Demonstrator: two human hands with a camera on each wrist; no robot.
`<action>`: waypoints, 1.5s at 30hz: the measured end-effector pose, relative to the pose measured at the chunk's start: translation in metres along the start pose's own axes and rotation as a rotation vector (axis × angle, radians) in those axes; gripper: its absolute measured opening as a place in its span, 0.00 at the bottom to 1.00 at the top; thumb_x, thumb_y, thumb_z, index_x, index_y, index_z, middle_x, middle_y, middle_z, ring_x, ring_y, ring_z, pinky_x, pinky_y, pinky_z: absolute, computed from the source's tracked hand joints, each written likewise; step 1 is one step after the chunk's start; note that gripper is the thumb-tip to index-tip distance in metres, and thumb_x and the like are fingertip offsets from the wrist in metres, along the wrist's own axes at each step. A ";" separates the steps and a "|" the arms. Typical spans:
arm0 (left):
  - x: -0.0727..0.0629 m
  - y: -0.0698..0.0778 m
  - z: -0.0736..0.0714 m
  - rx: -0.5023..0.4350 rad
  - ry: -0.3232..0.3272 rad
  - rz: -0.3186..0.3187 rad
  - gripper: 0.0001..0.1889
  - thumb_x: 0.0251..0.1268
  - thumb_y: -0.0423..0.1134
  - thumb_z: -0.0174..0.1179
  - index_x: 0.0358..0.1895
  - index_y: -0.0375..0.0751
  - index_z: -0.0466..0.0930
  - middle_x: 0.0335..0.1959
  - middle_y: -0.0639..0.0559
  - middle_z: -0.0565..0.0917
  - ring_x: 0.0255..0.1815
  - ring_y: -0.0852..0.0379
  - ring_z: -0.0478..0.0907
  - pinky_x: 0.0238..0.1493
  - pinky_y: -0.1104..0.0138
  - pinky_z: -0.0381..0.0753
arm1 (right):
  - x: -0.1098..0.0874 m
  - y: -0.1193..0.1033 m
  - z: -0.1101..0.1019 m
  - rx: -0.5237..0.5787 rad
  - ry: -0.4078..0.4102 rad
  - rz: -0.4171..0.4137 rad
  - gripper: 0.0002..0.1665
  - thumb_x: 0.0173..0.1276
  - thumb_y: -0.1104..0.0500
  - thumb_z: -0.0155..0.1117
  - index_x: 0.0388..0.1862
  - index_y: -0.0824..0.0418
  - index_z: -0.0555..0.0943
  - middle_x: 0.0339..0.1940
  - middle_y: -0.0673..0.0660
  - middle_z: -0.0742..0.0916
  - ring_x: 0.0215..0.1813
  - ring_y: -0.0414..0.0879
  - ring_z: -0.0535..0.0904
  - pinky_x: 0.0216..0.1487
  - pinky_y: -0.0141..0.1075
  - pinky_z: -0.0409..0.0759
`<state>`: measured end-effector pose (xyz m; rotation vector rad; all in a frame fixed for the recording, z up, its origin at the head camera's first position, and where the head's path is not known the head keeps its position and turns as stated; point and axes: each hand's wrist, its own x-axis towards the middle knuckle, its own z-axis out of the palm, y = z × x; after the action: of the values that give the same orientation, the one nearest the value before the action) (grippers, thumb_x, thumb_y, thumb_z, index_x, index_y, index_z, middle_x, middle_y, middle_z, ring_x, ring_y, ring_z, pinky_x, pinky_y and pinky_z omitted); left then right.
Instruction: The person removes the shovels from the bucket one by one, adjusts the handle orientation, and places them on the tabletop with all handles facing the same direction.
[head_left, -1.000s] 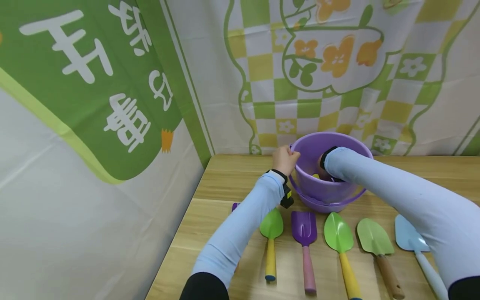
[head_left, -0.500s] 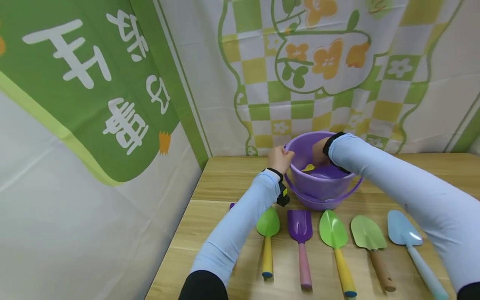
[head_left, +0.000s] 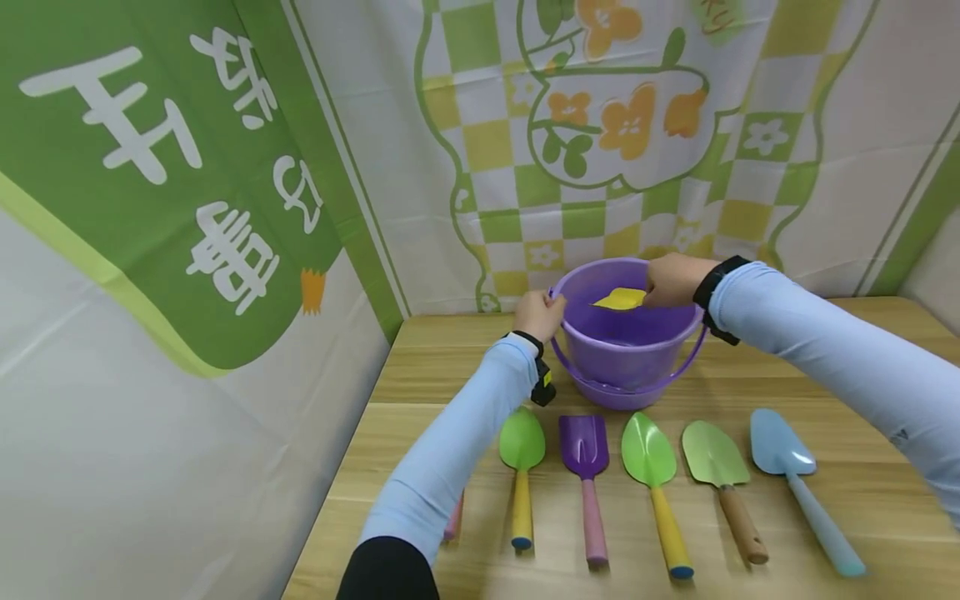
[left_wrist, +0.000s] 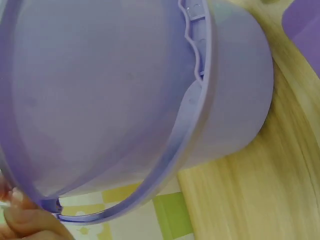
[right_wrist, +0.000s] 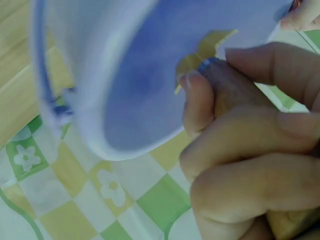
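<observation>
A purple bucket [head_left: 626, 358] stands at the back of the wooden table, its handle hanging down in front. My left hand [head_left: 538, 314] pinches the bucket's left rim, and in the left wrist view its fingertips show at the handle's hinge. Over the bucket's mouth, my right hand [head_left: 675, 279] grips a small hand trowel [head_left: 621, 299] with a yellow blade pointing left. The right wrist view shows the fingers curled round the trowel's wooden handle [right_wrist: 235, 87], with the palm end hidden.
In front of the bucket lie a green trowel [head_left: 522, 439], a purple shovel [head_left: 583, 443], a second green trowel [head_left: 648, 450], a pale green trowel [head_left: 714, 452] and a light blue one [head_left: 782, 442]. A pink handle [head_left: 453, 521] shows beside the left sleeve. A patterned cloth [head_left: 592, 221] hangs behind.
My right hand has come up from deep inside the bucket with the yellow-bladed trowel and moved towards its right rim. My left hand keeps hold of the rim. The head view has shifted rightward.
</observation>
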<state>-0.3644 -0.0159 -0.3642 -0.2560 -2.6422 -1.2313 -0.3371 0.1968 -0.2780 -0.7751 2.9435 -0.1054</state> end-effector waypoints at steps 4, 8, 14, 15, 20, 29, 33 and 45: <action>-0.004 0.008 -0.003 -0.015 0.028 0.004 0.24 0.64 0.39 0.54 0.10 0.46 0.57 0.08 0.57 0.59 0.12 0.61 0.58 0.15 0.72 0.58 | -0.015 0.007 0.006 0.044 0.065 -0.013 0.19 0.58 0.61 0.57 0.10 0.56 0.67 0.12 0.46 0.65 0.17 0.40 0.59 0.22 0.33 0.60; -0.012 0.025 0.000 -0.052 0.038 0.052 0.23 0.65 0.42 0.54 0.10 0.44 0.64 0.09 0.57 0.64 0.12 0.62 0.61 0.16 0.73 0.60 | -0.038 0.003 0.011 0.090 0.143 0.027 0.19 0.63 0.61 0.54 0.12 0.55 0.65 0.13 0.47 0.65 0.17 0.40 0.58 0.23 0.33 0.61; -0.024 0.057 0.012 -0.133 -0.042 0.108 0.22 0.67 0.47 0.54 0.18 0.39 0.82 0.15 0.53 0.80 0.13 0.63 0.65 0.17 0.74 0.63 | -0.075 -0.009 0.018 0.116 0.269 0.039 0.17 0.69 0.60 0.52 0.17 0.56 0.69 0.16 0.48 0.69 0.18 0.41 0.64 0.24 0.34 0.64; -0.026 0.062 0.014 -0.133 -0.056 0.111 0.22 0.67 0.48 0.53 0.18 0.39 0.83 0.16 0.53 0.81 0.13 0.63 0.64 0.17 0.73 0.62 | -0.080 -0.010 0.020 0.112 0.296 0.039 0.18 0.69 0.60 0.51 0.17 0.56 0.67 0.15 0.49 0.67 0.18 0.41 0.62 0.24 0.34 0.63; -0.035 0.082 0.027 -0.147 -0.114 0.109 0.22 0.66 0.51 0.53 0.19 0.42 0.84 0.15 0.57 0.80 0.15 0.63 0.65 0.18 0.74 0.63 | -0.104 -0.015 0.033 0.067 0.438 0.055 0.12 0.69 0.61 0.53 0.24 0.62 0.75 0.18 0.53 0.72 0.22 0.45 0.68 0.24 0.37 0.69; -0.055 0.109 0.056 -0.224 -0.135 0.079 0.17 0.59 0.39 0.56 0.14 0.36 0.79 0.08 0.58 0.73 0.10 0.65 0.63 0.12 0.76 0.60 | -0.144 -0.012 0.061 0.083 0.561 0.116 0.10 0.65 0.64 0.58 0.40 0.71 0.78 0.24 0.55 0.77 0.26 0.46 0.72 0.24 0.41 0.72; -0.066 0.124 0.070 -0.242 -0.169 0.030 0.17 0.58 0.40 0.57 0.12 0.41 0.78 0.11 0.59 0.77 0.09 0.65 0.62 0.12 0.75 0.60 | -0.163 -0.008 0.071 0.096 0.611 0.148 0.09 0.66 0.63 0.58 0.37 0.71 0.77 0.21 0.54 0.76 0.24 0.45 0.71 0.21 0.40 0.71; -0.081 0.161 0.107 -0.089 -0.299 0.140 0.24 0.61 0.43 0.55 0.07 0.45 0.61 0.05 0.57 0.57 0.07 0.64 0.51 0.11 0.75 0.52 | -0.233 0.011 0.096 0.084 0.674 0.396 0.27 0.59 0.46 0.66 0.35 0.73 0.82 0.22 0.58 0.81 0.16 0.41 0.68 0.13 0.34 0.65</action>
<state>-0.2595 0.1628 -0.3351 -0.6775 -2.7564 -1.3573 -0.1306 0.3173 -0.3564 -0.1328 3.6141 -0.5511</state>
